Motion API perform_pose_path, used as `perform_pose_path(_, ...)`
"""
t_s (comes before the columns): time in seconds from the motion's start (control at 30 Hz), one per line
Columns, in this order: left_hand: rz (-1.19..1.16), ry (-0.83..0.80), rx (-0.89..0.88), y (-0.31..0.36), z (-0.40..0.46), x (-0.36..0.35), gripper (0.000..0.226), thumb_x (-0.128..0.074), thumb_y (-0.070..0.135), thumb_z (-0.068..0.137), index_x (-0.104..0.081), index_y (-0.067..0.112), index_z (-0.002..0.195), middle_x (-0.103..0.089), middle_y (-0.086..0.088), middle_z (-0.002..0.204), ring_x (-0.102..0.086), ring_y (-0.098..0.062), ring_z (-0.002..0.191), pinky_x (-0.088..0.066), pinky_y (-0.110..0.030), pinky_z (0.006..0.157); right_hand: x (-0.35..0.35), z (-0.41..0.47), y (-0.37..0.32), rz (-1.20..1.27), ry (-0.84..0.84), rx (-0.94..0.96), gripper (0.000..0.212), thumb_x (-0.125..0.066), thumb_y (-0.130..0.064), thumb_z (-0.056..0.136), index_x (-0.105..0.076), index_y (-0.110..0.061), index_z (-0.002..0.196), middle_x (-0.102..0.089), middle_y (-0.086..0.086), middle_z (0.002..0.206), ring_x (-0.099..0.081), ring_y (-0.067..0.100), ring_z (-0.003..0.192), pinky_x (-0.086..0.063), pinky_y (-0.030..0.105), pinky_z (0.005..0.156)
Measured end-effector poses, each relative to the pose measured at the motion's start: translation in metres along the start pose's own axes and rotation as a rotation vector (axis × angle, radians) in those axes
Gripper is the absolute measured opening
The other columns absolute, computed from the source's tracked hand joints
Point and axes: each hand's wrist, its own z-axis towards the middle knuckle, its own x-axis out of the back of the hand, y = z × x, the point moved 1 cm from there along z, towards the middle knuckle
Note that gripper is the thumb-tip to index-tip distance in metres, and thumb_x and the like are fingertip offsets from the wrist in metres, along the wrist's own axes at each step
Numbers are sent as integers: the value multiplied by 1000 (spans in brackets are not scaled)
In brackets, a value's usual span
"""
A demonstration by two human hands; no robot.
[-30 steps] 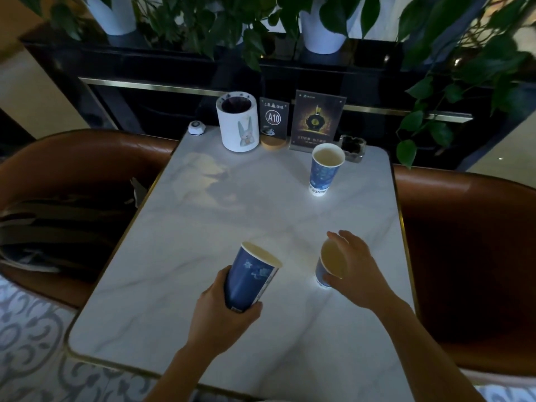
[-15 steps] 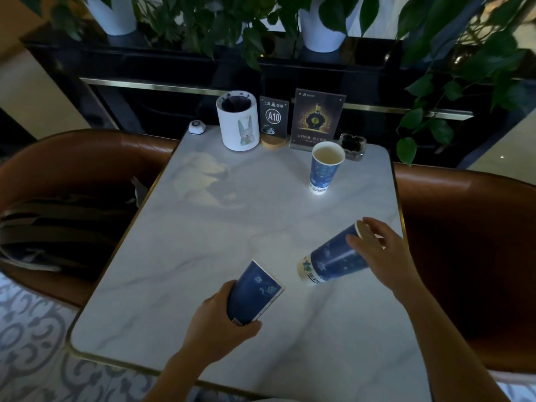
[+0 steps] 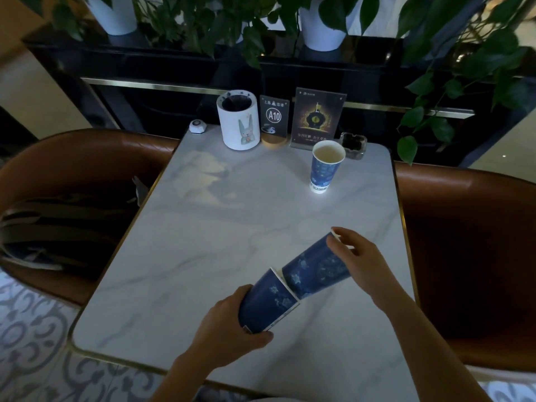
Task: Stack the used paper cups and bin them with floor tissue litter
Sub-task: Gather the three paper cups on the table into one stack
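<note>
My left hand (image 3: 229, 329) grips a blue paper cup (image 3: 268, 300), tilted with its mouth facing up and right. My right hand (image 3: 359, 259) holds a second blue paper cup (image 3: 314, 266) on its side, and that cup's base sits inside the mouth of the first. Both are held just above the white marble table (image 3: 203, 256). A third blue paper cup (image 3: 324, 166) stands upright near the table's far right. No floor tissue is visible.
At the table's far edge stand a white rabbit-printed bin (image 3: 238, 123), an A10 sign (image 3: 274, 120), a dark menu card (image 3: 317, 117), a glass ashtray (image 3: 352, 145) and a call button (image 3: 198, 126). Brown leather seats flank the table; a bag (image 3: 58, 230) lies on the left one.
My right hand lifted its cup off the table, tipped it sideways and brought its base into the mouth of the cup in my left hand. The left cup tilted further.
</note>
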Motion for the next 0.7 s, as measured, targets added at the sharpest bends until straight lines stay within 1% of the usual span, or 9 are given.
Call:
perform_pose_path(0.13, -10, 16, -9, 2, 0, 2, 83, -74, 65, 52, -44, 41, 125, -66, 18, 106, -65, -5, 86, -48, -16, 69, -14, -6, 3, 19, -51, -35, 18, -60, -43, 86, -56, -40, 104, -64, -15, 99, -63, 9, 92, -52, 25, 78)
perform_pose_path(0.2, -5, 22, -23, 3, -1, 2, 81, -74, 64, 52, -45, 41, 124, -66, 20, 105, -65, -4, 86, -47, -14, 69, -21, -9, 2, 22, -78, -43, 21, -59, -44, 87, -57, -37, 107, -64, -12, 101, -63, 9, 94, -51, 22, 75)
perform_pose_path(0.27, -8, 27, -34, 4, -2, 2, 80, -75, 64, 52, -45, 42, 124, -66, 21, 104, -65, -3, 86, -51, -17, 71, -28, -13, 0, 17, -115, -48, 25, -57, -43, 89, -56, -33, 112, -64, -12, 101, -63, 7, 92, -48, 13, 67)
perform_pose_path(0.3, -16, 31, -38, 5, -2, 2, 79, -75, 63, 52, -45, 43, 123, -66, 21, 104, -65, -3, 86, -53, -19, 72, -31, -15, -1, 22, -134, -56, 26, -56, -42, 90, -56, -33, 114, -64, -10, 101, -63, 7, 91, -49, 12, 66)
perform_pose_path(0.37, -20, 33, -48, 7, -2, 2, 79, -76, 62, 52, -45, 44, 122, -66, 22, 103, -65, -2, 85, -53, -18, 72, -40, -18, 0, 26, -169, -72, 29, -54, -43, 90, -54, -34, 118, -65, -6, 106, -64, 8, 94, -56, 23, 75)
perform_pose_path(0.43, -19, 29, -63, 10, -2, 2, 79, -76, 63, 52, -44, 44, 122, -65, 23, 103, -64, -1, 85, -54, -18, 72, -49, -21, 0, 1, -202, -77, 36, -53, -46, 90, -53, -35, 124, -63, -4, 113, -63, 12, 100, -57, 33, 85)
perform_pose_path(0.47, -18, 28, -71, 11, -2, 2, 79, -76, 63, 52, -44, 44, 122, -65, 23, 103, -64, -1, 85, -55, -18, 73, -53, -23, 0, -12, -221, -80, 37, -52, -47, 90, -51, -36, 126, -61, -4, 115, -61, 12, 103, -57, 32, 83)
perform_pose_path(0.6, -20, 35, -79, 15, 0, 2, 79, -77, 64, 52, -42, 47, 121, -64, 24, 104, -64, 1, 87, -56, -20, 76, -72, -35, -3, 9, -277, -74, 35, -49, -46, 92, -48, -36, 125, -55, -3, 118, -57, 11, 104, -51, 15, 70)
perform_pose_path(0.7, -33, 28, -74, 16, 1, 2, 81, -77, 64, 52, -41, 48, 123, -63, 24, 107, -63, 0, 90, -57, -23, 79, -79, -37, -5, 18, -258, -84, 31, -48, -45, 93, -47, -35, 123, -53, -5, 114, -55, 11, 103, -47, 12, 66)
